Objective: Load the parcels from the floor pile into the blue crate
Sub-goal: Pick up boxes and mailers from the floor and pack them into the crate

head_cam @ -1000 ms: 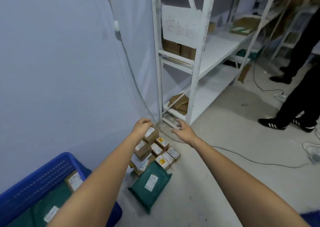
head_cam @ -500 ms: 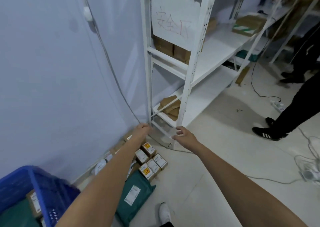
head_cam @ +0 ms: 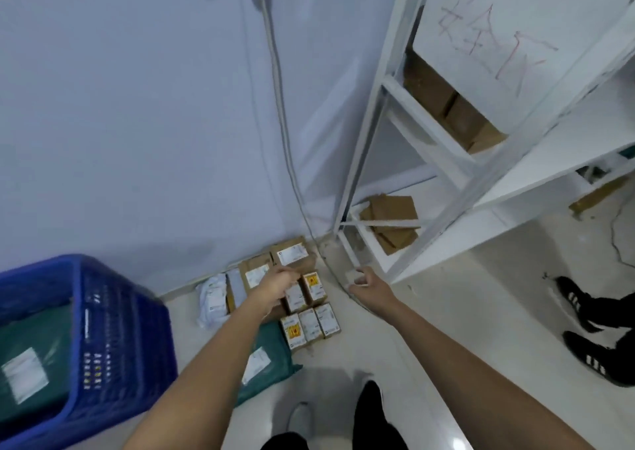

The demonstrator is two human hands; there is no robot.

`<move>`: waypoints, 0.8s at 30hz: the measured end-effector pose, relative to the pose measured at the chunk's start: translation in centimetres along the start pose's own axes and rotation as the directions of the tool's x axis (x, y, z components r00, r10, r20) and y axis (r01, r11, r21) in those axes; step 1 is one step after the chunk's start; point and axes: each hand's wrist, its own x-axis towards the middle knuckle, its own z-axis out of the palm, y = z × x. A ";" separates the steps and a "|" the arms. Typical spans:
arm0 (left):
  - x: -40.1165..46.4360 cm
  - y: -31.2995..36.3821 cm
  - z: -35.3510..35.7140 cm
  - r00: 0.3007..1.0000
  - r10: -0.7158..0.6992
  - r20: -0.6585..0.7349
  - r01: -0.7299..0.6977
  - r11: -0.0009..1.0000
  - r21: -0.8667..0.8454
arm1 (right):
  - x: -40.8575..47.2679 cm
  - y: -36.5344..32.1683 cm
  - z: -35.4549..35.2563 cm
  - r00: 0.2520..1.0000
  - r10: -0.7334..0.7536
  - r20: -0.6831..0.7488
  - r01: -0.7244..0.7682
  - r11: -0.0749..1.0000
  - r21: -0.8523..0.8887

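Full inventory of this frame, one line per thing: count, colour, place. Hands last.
blue crate: 1, blue, floor at far left, by the wall
green mailer in crate: 1, green with white label, inside the crate
small boxes: at least 7, brown with white or yellow labels, floor pile by the wall
white bag: 1, white, left edge of the pile
green mailer on floor: 1, green, near side of the pile, partly under the left arm
shelving rack: 1, white, right of the pile, holds brown cartons
cable: 1, grey, down the wall to the floor
bystander's shoes: 2, black with white stripes, right edge
left hand: 1, over the pile; grip blurred
right hand: 1, fingers relaxed, above floor beside the rack
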 end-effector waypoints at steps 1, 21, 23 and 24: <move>0.7 -0.5 -0.5 0.999 -0.034 -0.040 0.033 0.999 -0.029 | 1.4 -0.2 0.2 0.999 0.000 0.035 0.001 1.000 -0.021; 29.3 -24.3 6.5 0.832 -0.514 -0.210 0.342 0.772 -0.536 | 33.2 19.7 20.4 0.911 0.187 0.368 -0.085 0.958 -0.274; 33.6 -28.8 7.5 0.823 -0.522 -0.226 0.344 0.773 -0.532 | 36.8 22.9 24.5 0.904 0.190 0.383 -0.084 0.957 -0.277; 35.7 -30.9 8.1 0.818 -0.529 -0.226 0.355 0.774 -0.525 | 38.4 24.4 26.6 0.901 0.190 0.391 -0.087 0.960 -0.266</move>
